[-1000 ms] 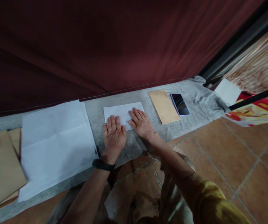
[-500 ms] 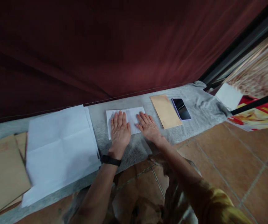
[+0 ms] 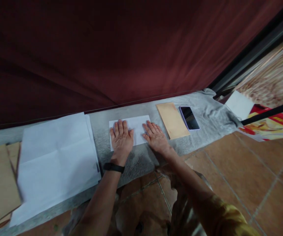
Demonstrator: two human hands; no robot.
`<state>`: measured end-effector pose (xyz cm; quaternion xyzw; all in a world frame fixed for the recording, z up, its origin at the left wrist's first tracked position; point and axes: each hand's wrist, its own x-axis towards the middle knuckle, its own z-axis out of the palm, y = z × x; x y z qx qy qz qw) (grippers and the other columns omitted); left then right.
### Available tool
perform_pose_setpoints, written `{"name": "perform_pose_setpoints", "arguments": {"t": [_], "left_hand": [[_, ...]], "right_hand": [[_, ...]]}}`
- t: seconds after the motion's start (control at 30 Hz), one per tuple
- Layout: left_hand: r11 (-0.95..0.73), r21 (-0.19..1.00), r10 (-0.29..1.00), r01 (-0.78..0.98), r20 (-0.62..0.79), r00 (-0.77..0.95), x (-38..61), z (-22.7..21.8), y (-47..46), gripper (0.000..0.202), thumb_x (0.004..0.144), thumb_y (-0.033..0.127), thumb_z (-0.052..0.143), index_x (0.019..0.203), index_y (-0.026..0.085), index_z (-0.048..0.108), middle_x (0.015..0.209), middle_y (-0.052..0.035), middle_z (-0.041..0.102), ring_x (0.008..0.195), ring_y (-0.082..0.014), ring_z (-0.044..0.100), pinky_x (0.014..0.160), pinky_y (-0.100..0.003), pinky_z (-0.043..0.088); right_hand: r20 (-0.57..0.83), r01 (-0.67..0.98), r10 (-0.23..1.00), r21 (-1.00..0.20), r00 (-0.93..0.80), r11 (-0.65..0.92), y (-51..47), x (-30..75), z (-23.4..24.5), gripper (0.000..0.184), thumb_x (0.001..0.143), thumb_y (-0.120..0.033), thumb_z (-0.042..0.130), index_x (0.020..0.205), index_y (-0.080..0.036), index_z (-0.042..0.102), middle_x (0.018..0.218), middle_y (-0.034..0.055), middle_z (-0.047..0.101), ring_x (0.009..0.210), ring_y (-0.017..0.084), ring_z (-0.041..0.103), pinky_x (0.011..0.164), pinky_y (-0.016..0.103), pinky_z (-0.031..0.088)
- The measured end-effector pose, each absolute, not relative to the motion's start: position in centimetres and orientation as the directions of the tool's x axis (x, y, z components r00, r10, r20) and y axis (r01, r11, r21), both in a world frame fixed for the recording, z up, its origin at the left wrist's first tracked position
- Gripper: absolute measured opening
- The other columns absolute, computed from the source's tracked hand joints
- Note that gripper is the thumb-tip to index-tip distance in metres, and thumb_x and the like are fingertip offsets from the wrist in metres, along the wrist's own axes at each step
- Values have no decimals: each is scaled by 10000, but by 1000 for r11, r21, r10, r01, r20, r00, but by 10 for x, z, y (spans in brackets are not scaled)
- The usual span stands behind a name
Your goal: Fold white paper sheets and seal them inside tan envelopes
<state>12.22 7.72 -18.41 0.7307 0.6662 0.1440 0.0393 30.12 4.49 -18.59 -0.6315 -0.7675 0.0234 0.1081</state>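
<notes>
Now your left hand (image 3: pixel 121 137) and right hand (image 3: pixel 157 137) rest fully flat, gripping nothing; white paper (image 3: pixel 138 128) lies partly under both, long axis left-to-right.

The paper (image 3: pixel 138 129) is white, the envelope (image 3: pixel 173 120) tan, the cloth (image 3: pixel 211 114) grey.

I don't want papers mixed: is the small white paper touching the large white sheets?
Apart: the head view shows grey cloth between the small white paper and the large white sheets.

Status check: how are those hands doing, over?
Left hand, right hand: both palm-down on white rectangular paper. Tan rectangular paper envelope lies right, apart. Nothing else atop white paper.
</notes>
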Motion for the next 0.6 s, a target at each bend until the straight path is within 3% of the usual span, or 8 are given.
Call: {"name": "perform_pose_setpoints", "arguments": {"t": [0.27,0.4,0.5,0.6], "left_hand": [[-120,181,976,976,200,83,95,-184,71,646,1033,411,298,1551,27,341,1626,-225,310,1530,-338,259,1236,-536,202],[-114,154,978,981,189,84,92,-182,71,651,1031,414,305,1549,22,344,1622,-232,313,1524,-348,272,1233,-539,207],[-99,139,985,985,155,77,93,-179,72,656,1026,415,318,1555,26,332,1621,-229,317,1526,-340,270,1233,-538,213],[-83,141,989,986,136,64,94,-178,72,660,1023,420,323,1561,38,326,1626,-217,313,1530,-334,261,1234,-535,210]], "right_hand": [[186,980,975,-133,-123,149,28,312,-187,700,1045,-502,388,1543,-10,358,1595,219,368,1489,308,350,1208,449,311],[153,983,980,-111,-131,149,19,314,-174,619,1051,-430,404,1496,1,427,1566,236,418,1434,325,427,1169,446,362],[66,982,994,-160,-91,101,14,318,-153,476,1052,-367,396,1363,-59,583,1453,233,554,1270,309,584,1071,422,451],[-185,936,983,-348,-13,-53,9,335,-129,474,1067,-369,324,1031,-124,728,1100,197,735,991,265,700,899,380,525]]}}
